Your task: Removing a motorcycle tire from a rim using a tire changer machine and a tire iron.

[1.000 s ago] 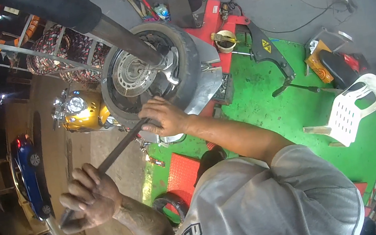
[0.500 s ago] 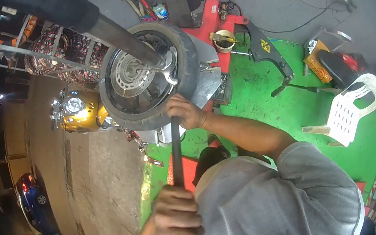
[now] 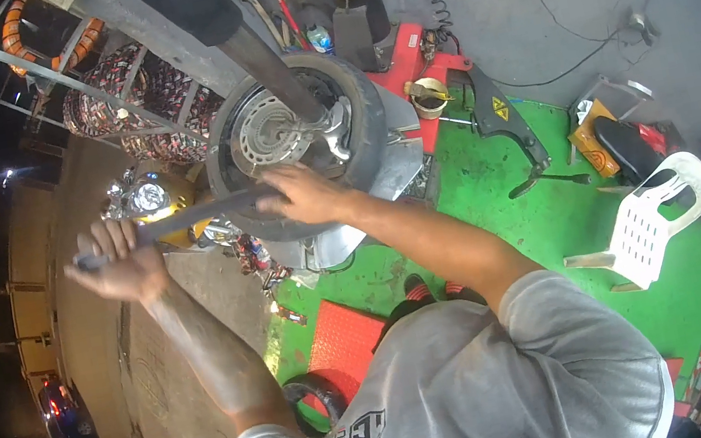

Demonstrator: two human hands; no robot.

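Note:
A motorcycle wheel with a black tyre (image 3: 374,126) and a perforated brake disc (image 3: 249,134) lies on a tyre changer. The changer's dark post (image 3: 286,80) stands over the wheel, its silver mounting head (image 3: 339,138) at the rim. A long, dark tyre lever (image 3: 204,210) reaches from the tyre's near side out to the left. My left hand (image 3: 126,263) is wrapped round its outer end. At the tyre, my right hand (image 3: 306,196) grips the lever's other end. The lever's tip is hidden by that hand.
Right of the wheel, a pot with a brush (image 3: 429,96) sits on the red machine base (image 3: 408,49). A white plastic chair (image 3: 647,227) stands on the green floor. A loose tyre (image 3: 331,401) lies by a red plate (image 3: 342,342). A yellow motorcycle (image 3: 164,200) is behind the lever.
The lever has swung from pointing toward my body to pointing left. My left hand moved forward and left with its end. My right hand shifted slightly left along the tyre.

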